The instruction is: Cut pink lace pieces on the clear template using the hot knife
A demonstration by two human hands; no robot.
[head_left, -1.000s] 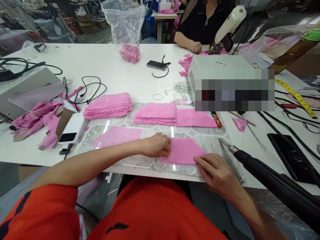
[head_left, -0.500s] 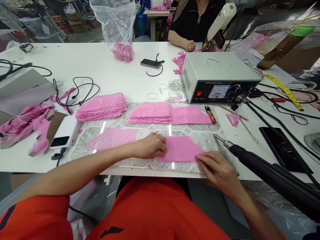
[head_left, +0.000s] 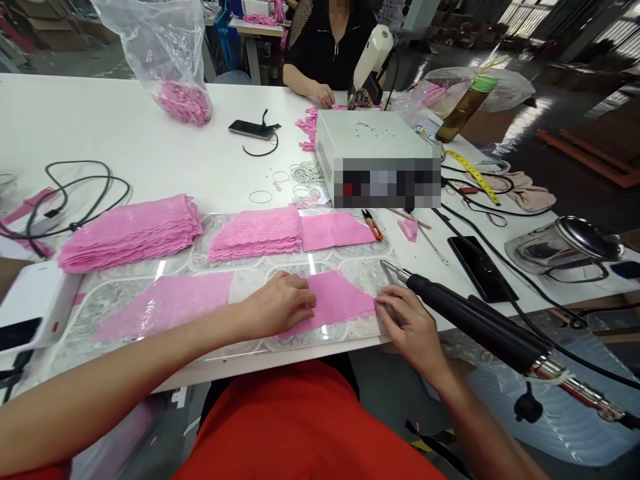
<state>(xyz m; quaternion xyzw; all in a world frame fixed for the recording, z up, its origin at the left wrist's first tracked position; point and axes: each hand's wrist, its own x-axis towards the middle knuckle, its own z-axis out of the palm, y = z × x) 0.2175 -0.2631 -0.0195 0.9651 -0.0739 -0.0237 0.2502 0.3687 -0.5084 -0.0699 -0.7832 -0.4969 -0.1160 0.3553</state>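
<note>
A pink fabric piece (head_left: 330, 300) lies flat on the patterned mat (head_left: 350, 327) near the front edge. My left hand (head_left: 283, 303) rests on its left part, fingers curled together. At its right corner my right hand (head_left: 407, 323) pinches the edge between thumb and fingers. Under my left forearm is a paler pink lace piece (head_left: 170, 300). Behind them sit a lace stack (head_left: 257, 233), a smooth pink stack (head_left: 335, 230) and a larger pink stack (head_left: 135, 230) at the left. Orange snips (head_left: 373, 225) lie beside the smooth stack.
A black-handled tool (head_left: 470, 320) slants in from the right, its tip near my right hand. A grey control box (head_left: 375, 133) stands behind, with cables, a phone (head_left: 483, 269) and a metal cup (head_left: 565, 250) to the right. Across the table sits a person (head_left: 335, 50).
The whole view has turned rightward, so the table's contents appear further left and the metal cup now shows. Both hands stay at the pink piece, whose lower edge now shows a lacy border.
</note>
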